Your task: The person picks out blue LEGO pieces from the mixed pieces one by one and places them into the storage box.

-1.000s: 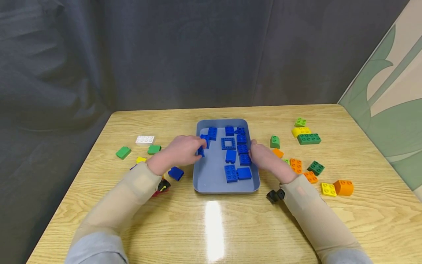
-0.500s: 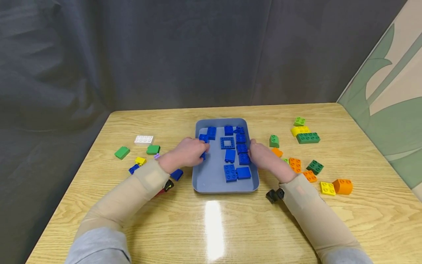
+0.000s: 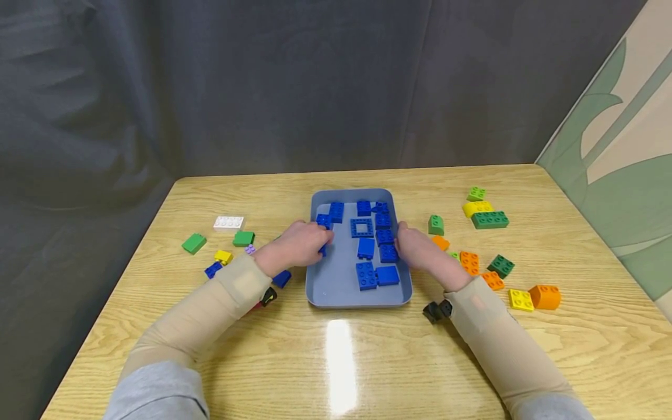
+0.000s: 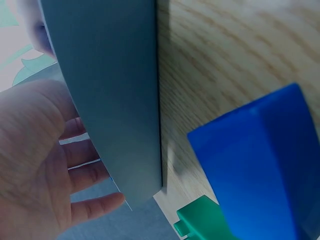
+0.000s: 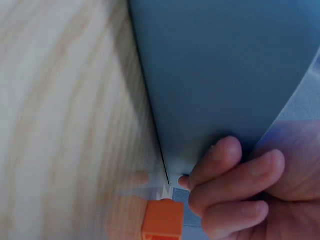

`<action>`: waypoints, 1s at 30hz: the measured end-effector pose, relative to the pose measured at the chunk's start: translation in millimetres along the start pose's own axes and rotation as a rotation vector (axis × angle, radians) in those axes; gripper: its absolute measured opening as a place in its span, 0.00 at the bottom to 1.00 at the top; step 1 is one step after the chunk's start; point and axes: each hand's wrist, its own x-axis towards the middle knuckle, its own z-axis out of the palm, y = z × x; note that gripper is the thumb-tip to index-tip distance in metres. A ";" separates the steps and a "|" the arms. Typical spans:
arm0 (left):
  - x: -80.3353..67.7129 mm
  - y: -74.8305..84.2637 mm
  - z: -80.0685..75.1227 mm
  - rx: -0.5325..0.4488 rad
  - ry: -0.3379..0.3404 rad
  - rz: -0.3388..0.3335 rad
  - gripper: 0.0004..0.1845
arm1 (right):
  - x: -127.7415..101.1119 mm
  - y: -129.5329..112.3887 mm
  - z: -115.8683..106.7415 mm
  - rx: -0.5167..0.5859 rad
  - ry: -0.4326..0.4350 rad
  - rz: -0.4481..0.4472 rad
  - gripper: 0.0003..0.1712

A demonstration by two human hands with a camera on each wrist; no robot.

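A grey-blue tray with several blue toy bricks lies in the middle of the table. My left hand reaches over its left wall, its fingers on a blue brick inside, which the hand mostly covers. In the left wrist view the fingers pass behind the tray wall, and their grip on the brick is hidden. My right hand grips the right wall of the tray. In the right wrist view, curled fingers press against the wall's outer side.
Left of the tray lie a white brick, a green brick, a yellow brick and a loose blue brick. Orange, yellow and green bricks are scattered to the right. A dark curtain hangs behind the table.
The left hand has moved slightly right and down into the tray with the blue brick, then stays nearly still. My right hand keeps its place on the tray wall.
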 end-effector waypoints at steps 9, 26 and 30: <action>-4.5 -0.3 0.2 -0.018 0.051 -0.012 0.12 | 0.9 0.1 0.4 0.015 -0.023 0.010 0.26; -50.3 -7.0 -6.6 -0.233 0.194 -0.065 0.15 | 1.4 0.5 -1.3 0.007 -0.021 0.007 0.26; -68.5 -15.9 -11.4 -0.321 0.196 -0.133 0.17 | 1.6 0.2 -0.5 0.003 -0.019 0.009 0.26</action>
